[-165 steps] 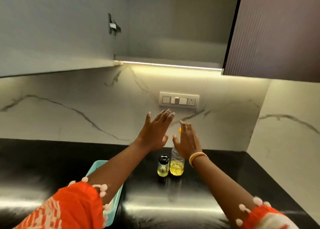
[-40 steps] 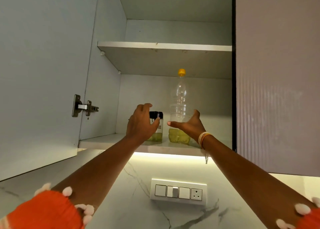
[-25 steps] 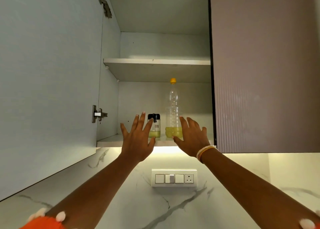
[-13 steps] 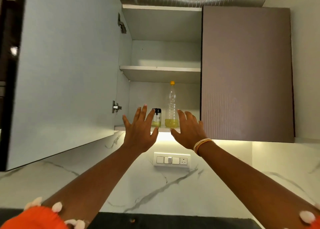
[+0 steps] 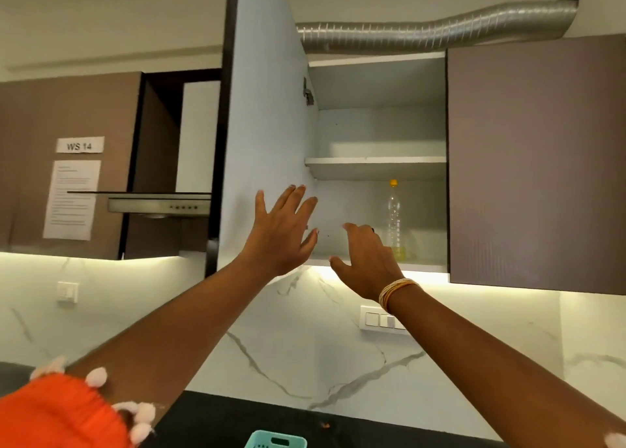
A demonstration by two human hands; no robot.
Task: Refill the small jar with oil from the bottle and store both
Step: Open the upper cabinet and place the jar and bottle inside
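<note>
Head view: a wall cabinet point(image 5: 377, 162) stands open above a white marble backsplash point(image 5: 305, 346) with grey veins, lit from a strip under the cabinet. Its pale door point(image 5: 264, 125) swings out to the left, edge toward the camera; the neighbouring brown door point(image 5: 535, 162) on the right is shut. A ribbed silver duct point(image 5: 440, 30) runs along the top of the cabinet. Further left hang a range hood point(image 5: 159, 203) and a printed sheet point(image 5: 71, 198) under a label reading "WS 14". At the bottom edge lies the dark bench point(image 5: 237, 420), with the rim of a teal basket point(image 5: 276, 441) on it.

The bottle point(image 5: 393, 217), clear with a yellow cap and a little yellow oil at its base, stands upright on the lower shelf point(image 5: 423, 266) toward the middle. The small jar is all but hidden behind the right hand; only a dark speck shows at the knuckles.

The left hand point(image 5: 281, 234) is raised in front of the door's inner edge, fingers point(image 5: 294, 198) spread and straight, holding nothing; whether it touches the door cannot be told. The right hand point(image 5: 366, 264), bangles at the wrist, hangs before the shelf's front lip, its fingers loosely bent and empty. The upper shelf point(image 5: 376, 164) leaves clear height above the bottle's cap.
</note>
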